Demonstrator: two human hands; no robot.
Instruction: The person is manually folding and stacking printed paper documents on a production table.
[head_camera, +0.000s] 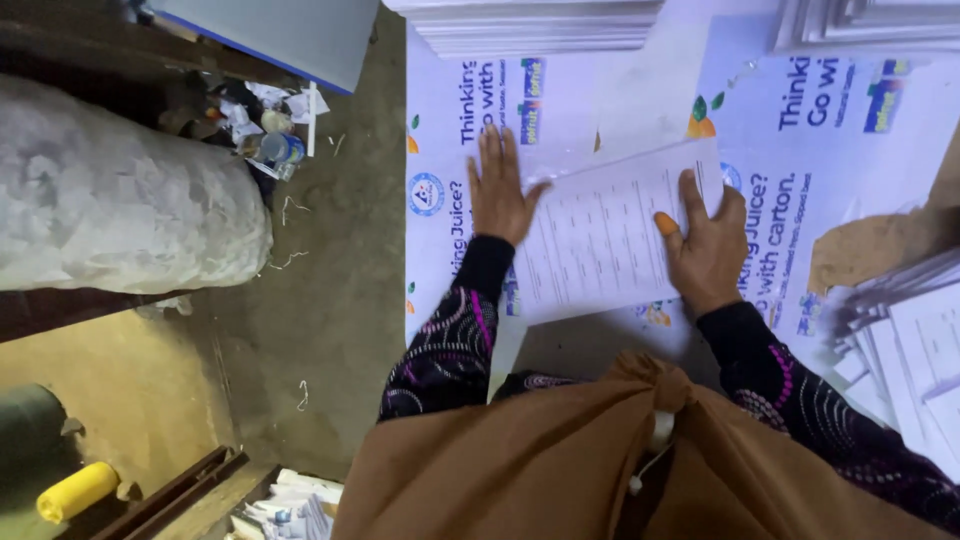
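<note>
Brown cloth (560, 470) is bunching up closest to us, knotted at the middle, with our dark patterned sleeves (450, 340) reaching out past it. We are pressing our left hand (500, 190) flat, fingers spread, partly on the left edge of a printed paper sheet (600, 240) and partly on the big printed poster (450, 120) underneath. Our right hand (705, 245) is resting on the right side of the same sheet, fingers lying over its edge and the orange-tipped thumb on top of the paper; it is open rather than pinching. The sheet is lying tilted between both hands, on the poster that is covering the floor in front of us.

More loose sheets (910, 350) are fanning out at the right, near our right sleeve. White stacks (530, 25) are sitting at the top edge. At the left, a large grey roll (110, 200) is lying on the dirt floor, and a yellow cylinder (75, 490) is lying in the lower left corner.
</note>
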